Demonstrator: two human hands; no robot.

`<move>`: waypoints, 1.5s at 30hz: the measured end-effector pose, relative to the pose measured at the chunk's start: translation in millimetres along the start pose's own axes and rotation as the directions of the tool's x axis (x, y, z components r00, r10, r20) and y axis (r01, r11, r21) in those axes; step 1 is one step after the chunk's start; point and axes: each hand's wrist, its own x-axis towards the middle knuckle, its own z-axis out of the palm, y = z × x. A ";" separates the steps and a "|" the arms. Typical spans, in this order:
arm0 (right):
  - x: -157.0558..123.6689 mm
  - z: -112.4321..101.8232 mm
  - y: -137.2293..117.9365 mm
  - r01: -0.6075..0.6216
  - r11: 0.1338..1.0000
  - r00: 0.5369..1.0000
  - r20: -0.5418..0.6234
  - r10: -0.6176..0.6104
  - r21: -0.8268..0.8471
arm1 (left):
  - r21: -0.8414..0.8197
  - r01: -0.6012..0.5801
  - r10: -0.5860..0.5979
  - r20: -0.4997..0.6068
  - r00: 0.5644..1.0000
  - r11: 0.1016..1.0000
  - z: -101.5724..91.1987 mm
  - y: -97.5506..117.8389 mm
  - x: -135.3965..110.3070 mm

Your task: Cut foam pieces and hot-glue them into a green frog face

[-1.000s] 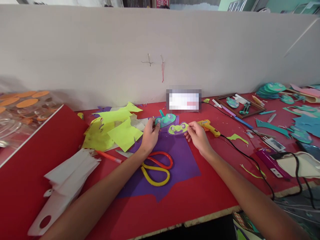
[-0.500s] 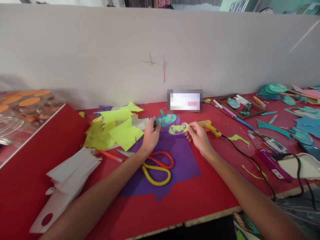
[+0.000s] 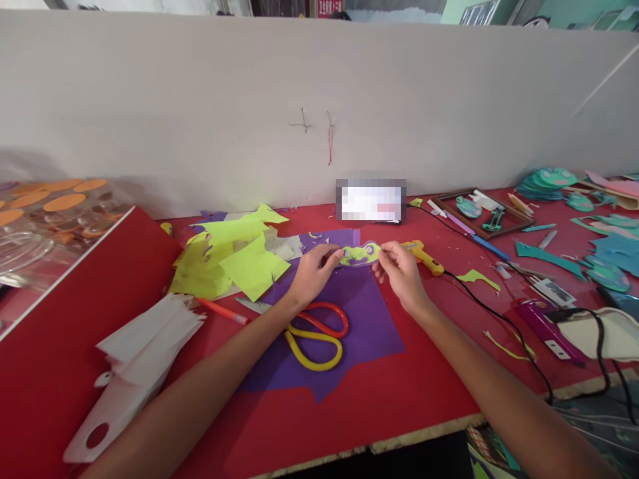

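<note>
Above the purple sheet (image 3: 359, 326), my left hand (image 3: 315, 271) and my right hand (image 3: 399, 274) pinch opposite ends of a yellow-green frog-face cutout (image 3: 357, 255) with round eyes and purple patches. Both hands are closed, with the thumbs toward me. The teal cutout does not show now; whether it lies behind the yellow-green one I cannot tell. Beneath my left wrist lie scissors (image 3: 319, 366) with one red and one yellow handle loop, on the purple sheet. A yellow glue gun (image 3: 426, 259) rests just right of my right hand.
Yellow-green scraps (image 3: 254, 266) and an orange pen (image 3: 223, 311) lie left. White strips (image 3: 144, 352) sit by a red board (image 3: 84, 319). A pixelated screen (image 3: 372, 201) leans at the wall. Right are a tray (image 3: 492, 233), teal cutouts (image 3: 542, 185) and a power strip (image 3: 549, 329).
My left hand has moved right and now grips the left end of the yellow-green cutout. The teal cutout it held has gone from view. My right hand keeps its hold.
</note>
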 end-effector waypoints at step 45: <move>-5.8 3.9 -4.2 0.108 0.979 0.977 0.202 -0.073 -0.172 | 0.445 -0.097 -0.020 0.253 0.967 0.890 -17.7 -38.0 10.9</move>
